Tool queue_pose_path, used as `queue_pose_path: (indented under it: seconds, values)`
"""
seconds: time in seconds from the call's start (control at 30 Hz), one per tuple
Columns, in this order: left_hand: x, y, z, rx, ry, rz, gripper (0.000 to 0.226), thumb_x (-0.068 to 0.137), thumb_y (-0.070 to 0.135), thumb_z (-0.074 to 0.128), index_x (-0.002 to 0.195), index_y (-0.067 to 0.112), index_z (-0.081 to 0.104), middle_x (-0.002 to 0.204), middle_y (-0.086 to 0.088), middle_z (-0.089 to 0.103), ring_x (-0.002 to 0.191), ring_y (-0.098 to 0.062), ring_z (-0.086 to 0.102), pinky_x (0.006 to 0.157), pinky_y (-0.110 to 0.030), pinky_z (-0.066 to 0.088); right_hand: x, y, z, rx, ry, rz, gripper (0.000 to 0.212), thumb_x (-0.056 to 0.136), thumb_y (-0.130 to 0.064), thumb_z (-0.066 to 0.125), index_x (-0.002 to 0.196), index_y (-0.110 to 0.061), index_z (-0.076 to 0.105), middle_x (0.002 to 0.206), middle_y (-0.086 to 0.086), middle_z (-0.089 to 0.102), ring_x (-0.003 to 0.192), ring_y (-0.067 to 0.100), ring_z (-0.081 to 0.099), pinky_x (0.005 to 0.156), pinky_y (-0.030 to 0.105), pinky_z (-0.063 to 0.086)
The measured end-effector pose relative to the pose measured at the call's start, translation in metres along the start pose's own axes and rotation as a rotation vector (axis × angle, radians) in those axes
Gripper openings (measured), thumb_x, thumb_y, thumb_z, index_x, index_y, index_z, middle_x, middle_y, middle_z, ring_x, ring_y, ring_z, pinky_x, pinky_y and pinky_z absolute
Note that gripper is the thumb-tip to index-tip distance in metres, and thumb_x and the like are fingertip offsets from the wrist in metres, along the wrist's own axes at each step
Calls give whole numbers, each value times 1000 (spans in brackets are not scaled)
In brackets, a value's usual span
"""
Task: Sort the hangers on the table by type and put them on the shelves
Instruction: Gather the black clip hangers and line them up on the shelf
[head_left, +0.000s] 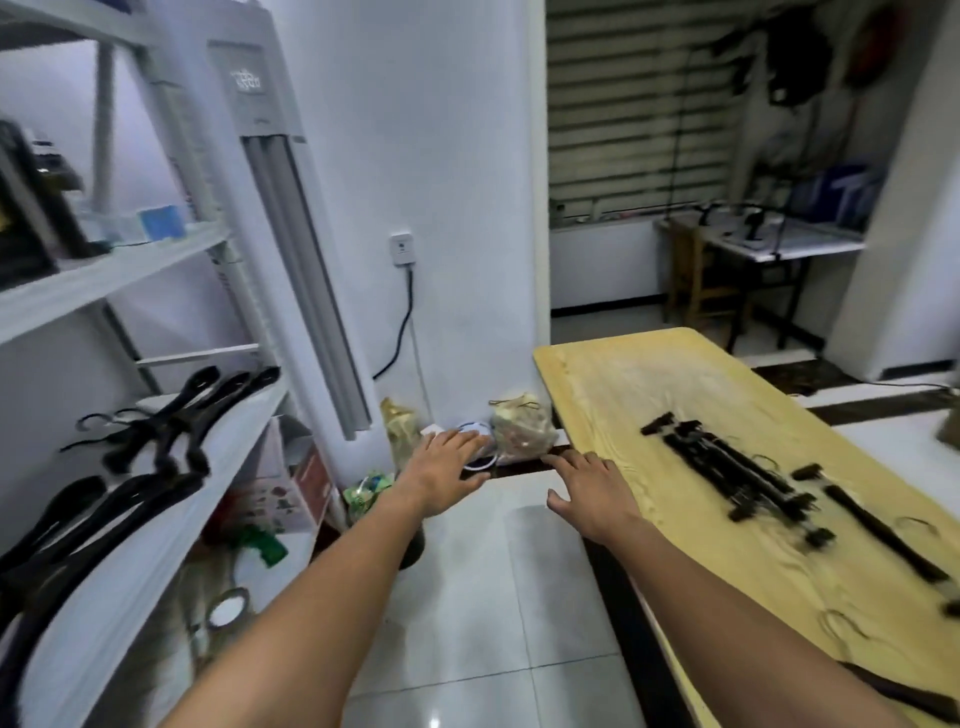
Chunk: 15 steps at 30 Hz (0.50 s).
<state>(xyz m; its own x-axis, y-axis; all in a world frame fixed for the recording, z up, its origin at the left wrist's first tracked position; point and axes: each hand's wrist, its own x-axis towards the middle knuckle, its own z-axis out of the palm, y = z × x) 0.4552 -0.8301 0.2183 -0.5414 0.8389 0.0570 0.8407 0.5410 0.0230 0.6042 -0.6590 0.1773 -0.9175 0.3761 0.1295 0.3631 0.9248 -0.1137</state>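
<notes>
Black clip hangers (737, 475) lie in a loose pile on the yellow wooden table (649, 384) at the right, with one more dark hanger (883, 535) nearer the table's right edge. Black curved hangers (171, 421) rest on the white shelf (119, 587) at the left, and a second group (78, 525) lies closer to me on the same board. My left hand (441, 473) is stretched out over the floor between shelf and table, fingers apart, empty. My right hand (592, 493) hovers at the table's near left edge, fingers spread, holding nothing.
A tall white air conditioner (291, 223) stands beside the shelf. Bags (519, 431) and a white round object (475, 447) sit on the floor by the wall. A tape roll (228, 608) lies under the shelf. A desk (769, 244) stands in the back room.
</notes>
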Motion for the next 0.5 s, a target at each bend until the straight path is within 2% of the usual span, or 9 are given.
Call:
queue_pose_path:
  seconds: [0.23, 0.5]
  values:
    - [88, 47, 28, -48, -33, 177, 57, 95, 50, 41, 146, 29, 28, 151, 5, 33, 141, -19, 23, 116, -38, 15, -16, 74, 11, -14, -54, 196, 52, 94, -40, 39, 145, -31, 32, 144, -1, 40, 128, 22, 39, 103, 36, 29]
    - [186, 109, 42, -28, -140, 444, 58, 98, 48, 38, 149, 31, 19, 156, 7, 22, 144, -20, 16, 119, -40, 13, -16, 155, 12, 0, -80, 498, 52, 96, -40, 40, 146, -27, 31, 148, 4, 35, 133, 27, 34, 107, 42, 29]
